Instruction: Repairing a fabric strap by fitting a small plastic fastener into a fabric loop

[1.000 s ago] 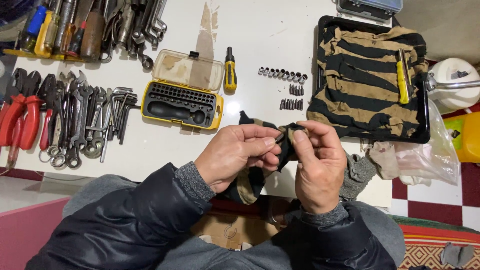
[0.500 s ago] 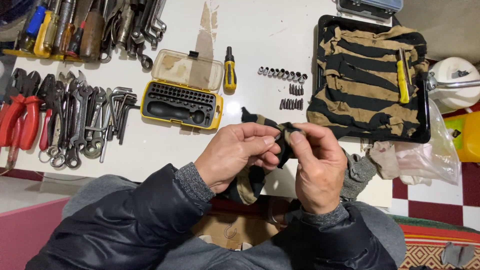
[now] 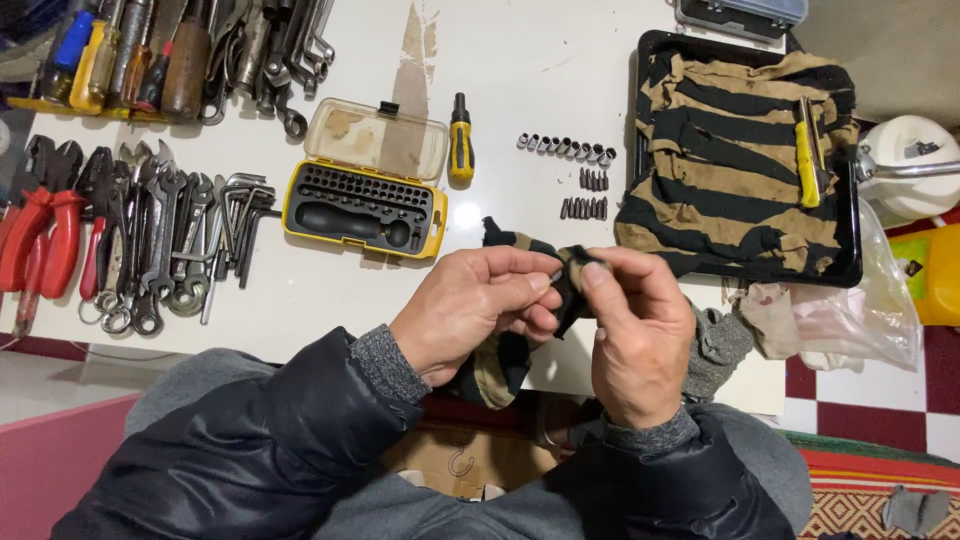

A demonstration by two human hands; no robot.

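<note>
My left hand (image 3: 478, 308) and my right hand (image 3: 638, 330) meet over the near edge of a white table (image 3: 330, 290). Both pinch a black-and-tan striped rag (image 3: 500, 365) that hangs down between them. The fingertips press together around a bunched bit of the rag; whether a small part sits inside it is hidden. Just beyond my hands lie rows of small sockets (image 3: 566, 147) and driver bits (image 3: 586, 207).
An open yellow bit case (image 3: 365, 205) and a stubby yellow-and-black screwdriver (image 3: 460, 150) lie at centre. Wrenches, hex keys and red pliers (image 3: 45, 225) fill the left. A black tray (image 3: 850, 270) with a striped cloth and a yellow tool (image 3: 806, 160) sits right.
My fingers have shifted slightly on the bunched rag, working it between the fingertips. Both hands stay in the same place.
</note>
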